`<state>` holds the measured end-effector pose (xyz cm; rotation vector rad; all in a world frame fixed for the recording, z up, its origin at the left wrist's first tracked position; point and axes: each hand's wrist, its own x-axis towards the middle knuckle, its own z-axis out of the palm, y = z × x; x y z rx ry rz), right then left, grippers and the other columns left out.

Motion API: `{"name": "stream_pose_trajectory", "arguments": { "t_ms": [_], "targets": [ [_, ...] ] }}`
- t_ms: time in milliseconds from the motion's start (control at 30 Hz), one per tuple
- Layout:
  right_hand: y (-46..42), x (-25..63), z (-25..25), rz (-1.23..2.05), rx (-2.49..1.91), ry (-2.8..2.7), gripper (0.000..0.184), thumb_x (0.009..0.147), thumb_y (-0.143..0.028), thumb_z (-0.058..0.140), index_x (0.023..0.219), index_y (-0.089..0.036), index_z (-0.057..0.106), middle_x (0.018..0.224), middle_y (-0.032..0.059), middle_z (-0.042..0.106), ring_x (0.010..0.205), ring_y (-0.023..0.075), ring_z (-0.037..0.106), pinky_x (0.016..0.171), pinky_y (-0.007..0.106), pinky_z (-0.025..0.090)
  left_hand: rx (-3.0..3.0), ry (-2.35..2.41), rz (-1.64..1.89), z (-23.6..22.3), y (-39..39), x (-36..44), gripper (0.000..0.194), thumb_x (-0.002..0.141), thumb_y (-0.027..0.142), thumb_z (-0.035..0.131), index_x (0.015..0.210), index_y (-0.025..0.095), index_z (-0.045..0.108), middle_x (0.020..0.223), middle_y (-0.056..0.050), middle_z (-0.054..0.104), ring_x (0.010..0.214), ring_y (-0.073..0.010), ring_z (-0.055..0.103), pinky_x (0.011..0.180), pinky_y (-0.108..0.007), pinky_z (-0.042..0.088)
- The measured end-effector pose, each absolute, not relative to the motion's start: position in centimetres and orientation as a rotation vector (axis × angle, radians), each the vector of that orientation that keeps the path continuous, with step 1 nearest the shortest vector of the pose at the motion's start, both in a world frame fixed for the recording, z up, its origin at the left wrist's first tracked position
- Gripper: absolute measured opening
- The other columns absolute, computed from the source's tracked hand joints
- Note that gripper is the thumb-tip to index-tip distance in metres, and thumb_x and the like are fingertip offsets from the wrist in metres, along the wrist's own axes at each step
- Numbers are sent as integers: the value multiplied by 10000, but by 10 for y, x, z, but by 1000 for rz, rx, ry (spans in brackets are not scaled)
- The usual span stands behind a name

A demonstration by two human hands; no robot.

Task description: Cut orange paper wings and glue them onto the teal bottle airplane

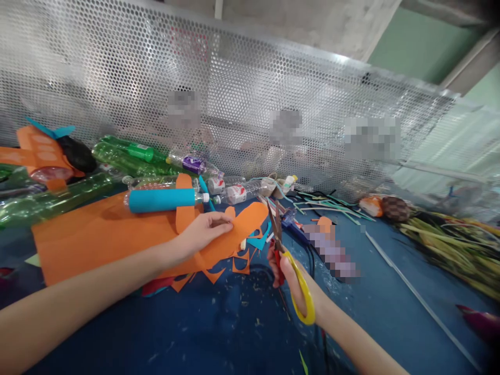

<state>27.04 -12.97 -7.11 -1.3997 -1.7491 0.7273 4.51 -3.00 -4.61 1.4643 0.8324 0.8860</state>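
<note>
My left hand [203, 229] pinches a rounded strip of orange paper [252, 217] between thumb and fingers. In my right hand [312, 299] is a pair of scissors [292, 263] with yellow and red handles, its blades pointing up beside the strip's rounded tip. The blades look slightly parted; whether they touch the paper I cannot tell. A plastic bottle wrapped in blue paper [162, 200] lies on its side beyond my left hand, on a large orange sheet [94, 229]. Orange scraps [241, 262] and a blue scrap [260, 241] are scattered below the strip.
Green bottles [133, 156] and clear bottles [238, 192] lie along a perforated metal screen [234, 94]. At the left stands an orange paper model [42, 148]. Thin strips [332, 200] and a blue glue gun [295, 226] are on the blue table [219, 333]; dried leaves [449, 245] lie right.
</note>
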Motion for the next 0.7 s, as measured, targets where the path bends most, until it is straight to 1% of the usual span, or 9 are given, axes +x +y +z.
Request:
{"name": "stream_pose_trajectory", "arguments": {
  "t_ms": [67,133,233,333,433,500,600,700],
  "targets": [
    [-133,269,-69,730,-1383,-1786,405,909,-529,287,988,-195,502,740,21,511,590,144,495,526,253,477,1434,824,918,-43,-31,45,210,741,335,633,873,173,625,893,-66,659,828,-207,594,761,-337,439],
    [-134,268,-68,725,-1375,-1795,376,910,-514,307,957,-195,502,747,22,504,606,142,483,542,251,478,1409,826,968,-41,-33,45,207,746,330,635,879,173,619,889,-57,653,826,-196,590,754,-321,433],
    [-134,266,-68,758,-1392,-1740,371,910,-516,302,883,-197,490,711,4,476,572,128,460,517,241,471,1302,840,1012,-40,-37,46,185,732,308,659,844,175,598,814,-30,639,758,-165,582,686,-281,420],
    [-133,262,-69,864,-1404,-1599,420,895,-559,275,841,-196,477,653,-10,444,551,133,455,491,248,467,1123,791,947,-43,-44,51,210,699,290,694,808,175,556,716,-2,613,661,-137,572,610,-255,404],
    [-136,256,-67,962,-1382,-1495,480,865,-624,250,816,-196,463,616,-17,419,550,146,450,491,268,462,1022,719,874,-47,-51,55,266,688,291,716,823,173,519,743,-9,618,669,-132,586,636,-260,421],
    [-140,253,-64,978,-1365,-1527,488,862,-633,241,803,-198,455,622,-14,426,554,148,456,504,274,459,1024,684,839,-48,-57,58,275,718,317,699,836,173,497,768,-19,623,688,-133,595,662,-268,437],
    [-149,249,-59,926,-1368,-1652,444,897,-572,243,767,-202,449,632,-10,453,552,143,474,518,266,446,1080,640,839,-45,-64,59,261,771,366,649,821,184,468,732,0,607,665,-119,585,660,-261,448],
    [-156,246,-52,835,-1367,-1790,409,925,-497,262,698,-204,433,656,-4,477,564,132,480,536,253,431,1156,604,866,-38,-71,59,244,812,396,593,830,199,451,736,11,604,682,-130,597,682,-279,471]
  ]
}}
